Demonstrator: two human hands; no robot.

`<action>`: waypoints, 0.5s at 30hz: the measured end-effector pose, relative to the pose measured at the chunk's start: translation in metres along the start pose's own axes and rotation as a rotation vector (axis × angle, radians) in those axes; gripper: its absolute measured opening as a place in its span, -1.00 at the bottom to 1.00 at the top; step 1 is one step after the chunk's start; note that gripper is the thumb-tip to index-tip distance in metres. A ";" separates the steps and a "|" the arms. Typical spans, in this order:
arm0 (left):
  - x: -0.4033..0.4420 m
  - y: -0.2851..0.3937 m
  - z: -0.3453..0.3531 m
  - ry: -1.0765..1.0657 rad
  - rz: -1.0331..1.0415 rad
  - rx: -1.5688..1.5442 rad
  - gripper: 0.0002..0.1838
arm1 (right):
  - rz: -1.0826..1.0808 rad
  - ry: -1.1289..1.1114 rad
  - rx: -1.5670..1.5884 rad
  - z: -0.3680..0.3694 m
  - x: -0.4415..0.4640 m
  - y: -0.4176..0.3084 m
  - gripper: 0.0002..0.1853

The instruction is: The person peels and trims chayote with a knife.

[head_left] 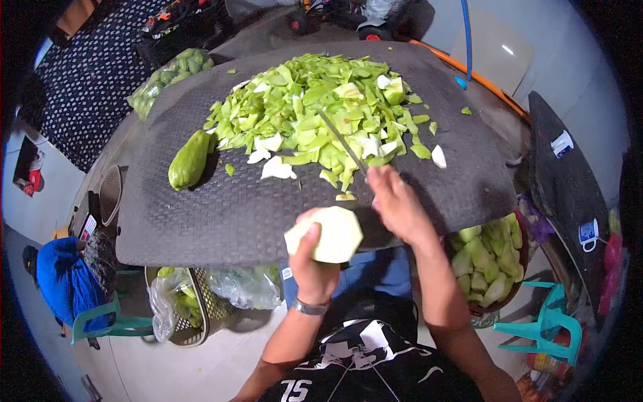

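Peeled vegetable (335, 234) clamped in left hand (315, 273), frame centre; knife (342, 142) gripped in right hand (400, 206), best angled clear of thumb (309, 238).

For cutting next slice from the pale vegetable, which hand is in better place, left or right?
Probably the right hand: it holds the knife, with the blade over the peelings, near the pale vegetable. The left hand is occupied gripping that vegetable.

Matt woven-textured table (194, 231); glossy metal knife blade (340, 139); smooth, clear plastic bag (246, 287); smooth plastic stool (552, 321).
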State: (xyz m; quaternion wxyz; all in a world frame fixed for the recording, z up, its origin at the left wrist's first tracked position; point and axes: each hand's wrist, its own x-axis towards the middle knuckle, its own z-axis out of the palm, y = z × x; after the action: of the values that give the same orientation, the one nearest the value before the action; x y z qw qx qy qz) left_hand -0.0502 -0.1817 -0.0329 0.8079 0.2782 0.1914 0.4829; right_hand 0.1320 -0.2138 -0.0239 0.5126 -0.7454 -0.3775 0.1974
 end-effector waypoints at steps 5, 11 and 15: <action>0.026 0.021 -0.007 -0.006 -0.258 -0.379 -0.54 | 0.289 -0.101 0.159 -0.021 0.005 -0.029 -0.53; 0.038 0.033 -0.021 -0.170 -0.390 -0.289 -0.34 | 0.315 -0.058 0.180 -0.024 0.008 -0.027 -0.55; 0.046 0.034 -0.017 -0.075 -0.384 -0.329 -0.33 | 0.283 -0.453 0.341 -0.024 -0.021 -0.023 -0.57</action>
State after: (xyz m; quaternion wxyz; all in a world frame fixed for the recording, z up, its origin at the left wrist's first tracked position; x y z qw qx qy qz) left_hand -0.0615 -0.1234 -0.0266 0.9257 0.1191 0.1296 0.3347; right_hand 0.1271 -0.2405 0.0046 0.5006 -0.6308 -0.3364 0.4883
